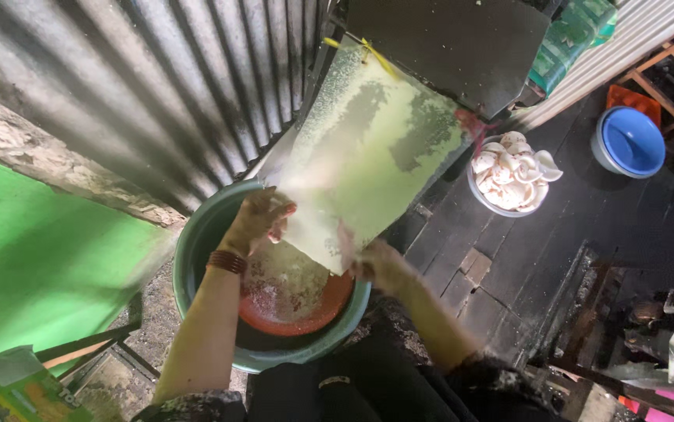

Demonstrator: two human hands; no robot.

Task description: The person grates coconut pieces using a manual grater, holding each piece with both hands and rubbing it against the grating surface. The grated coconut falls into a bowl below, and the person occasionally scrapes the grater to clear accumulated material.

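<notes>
The left hand is closed on the lower left edge of a wide, pale green-white slanted metal chute plate, fingers curled over its rim. The right hand sits at the plate's lower right corner; motion blur hides the fingers, so whether it grips or only presses cannot be told. The plate slopes down from a dark machine housing and is dusted with fine white shreds.

Its lower edge hangs over a round red-orange plastic basin, which sits inside a larger round teal plastic tub. A heap of white grated material already lies in the basin, so judging by this, a good share is collected; residue remains on the plate. A grey bowl of white curved pieces stands well apart on the dark plank floor, apparently unprocessed.

Packages: a green printed box lies at lower left, and a green printed sack leans at upper right. A blue round bowl stands just beside an orange tray.
</notes>
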